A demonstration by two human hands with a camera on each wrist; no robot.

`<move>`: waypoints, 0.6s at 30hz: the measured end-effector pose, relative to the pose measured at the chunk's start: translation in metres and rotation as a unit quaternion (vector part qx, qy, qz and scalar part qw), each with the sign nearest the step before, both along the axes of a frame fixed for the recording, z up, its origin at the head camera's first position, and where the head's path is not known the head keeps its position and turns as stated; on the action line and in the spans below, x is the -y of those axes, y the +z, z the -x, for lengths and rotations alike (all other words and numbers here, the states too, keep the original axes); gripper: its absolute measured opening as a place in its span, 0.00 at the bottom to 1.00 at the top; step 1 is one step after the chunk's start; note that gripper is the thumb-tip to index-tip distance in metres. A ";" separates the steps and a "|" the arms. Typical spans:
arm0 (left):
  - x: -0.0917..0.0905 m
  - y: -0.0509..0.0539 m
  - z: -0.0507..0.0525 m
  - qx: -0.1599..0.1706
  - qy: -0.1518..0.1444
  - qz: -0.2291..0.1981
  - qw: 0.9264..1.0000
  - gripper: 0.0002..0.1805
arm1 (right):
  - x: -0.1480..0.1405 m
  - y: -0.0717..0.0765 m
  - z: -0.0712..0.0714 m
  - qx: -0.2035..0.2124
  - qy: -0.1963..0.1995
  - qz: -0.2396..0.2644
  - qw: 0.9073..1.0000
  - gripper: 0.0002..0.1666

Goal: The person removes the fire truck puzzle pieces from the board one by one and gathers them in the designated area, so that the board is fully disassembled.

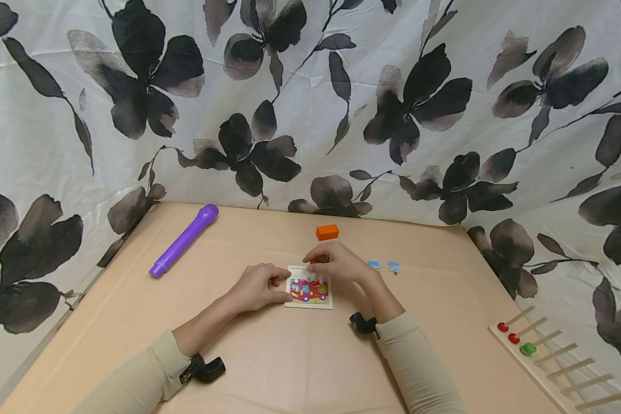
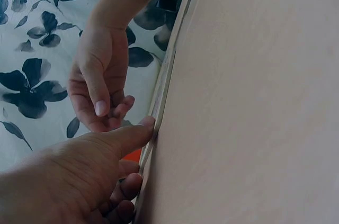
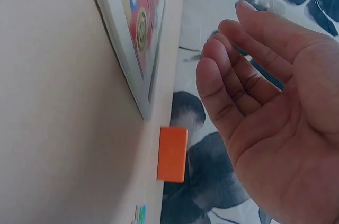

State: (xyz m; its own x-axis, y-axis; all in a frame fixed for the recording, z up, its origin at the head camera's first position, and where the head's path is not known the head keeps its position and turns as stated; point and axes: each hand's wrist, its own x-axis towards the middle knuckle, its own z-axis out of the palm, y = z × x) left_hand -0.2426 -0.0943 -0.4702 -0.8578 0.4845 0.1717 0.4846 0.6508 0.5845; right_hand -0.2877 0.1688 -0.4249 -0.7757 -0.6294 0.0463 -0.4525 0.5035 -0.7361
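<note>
A small picture puzzle (image 1: pixel 309 291) with a red vehicle lies in a pale frame on the table, its upper strip bare and whitish. My left hand (image 1: pixel 259 287) holds the frame's left edge, thumb at the lower corner and fingers curled higher up; the left wrist view shows the thumb (image 2: pixel 139 133) against the edge. Over the puzzle's top edge hovers my right hand (image 1: pixel 336 261), its fingers loosely bent. Nothing shows between those fingers (image 3: pixel 214 83) in the right wrist view. Two small blue puzzle pieces (image 1: pixel 394 268) lie to its right.
An orange block (image 1: pixel 327 232) sits behind the puzzle. A purple stick (image 1: pixel 183 241) with a rounded end lies at the back left. At the right edge stands a wooden peg rack (image 1: pixel 543 376) with red and green beads. Floral cloth (image 1: pixel 336 115) hangs behind the table.
</note>
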 end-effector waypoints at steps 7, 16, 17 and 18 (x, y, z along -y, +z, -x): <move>0.000 0.001 0.000 0.000 0.005 0.001 1.000 0.29 | 0.013 -0.003 -0.005 0.008 0.017 -0.029 0.999 0.14; 0.000 -0.001 0.002 0.006 0.010 0.004 1.000 0.27 | 0.021 -0.010 -0.005 0.013 0.039 -0.079 0.996 0.15; 0.000 -0.001 0.002 0.006 0.010 0.004 1.000 0.27 | 0.021 -0.011 -0.005 0.015 0.041 -0.081 0.996 0.14; 0.000 -0.001 0.002 0.006 0.009 0.003 1.000 0.27 | 0.022 -0.012 -0.005 0.017 0.043 -0.083 0.995 0.14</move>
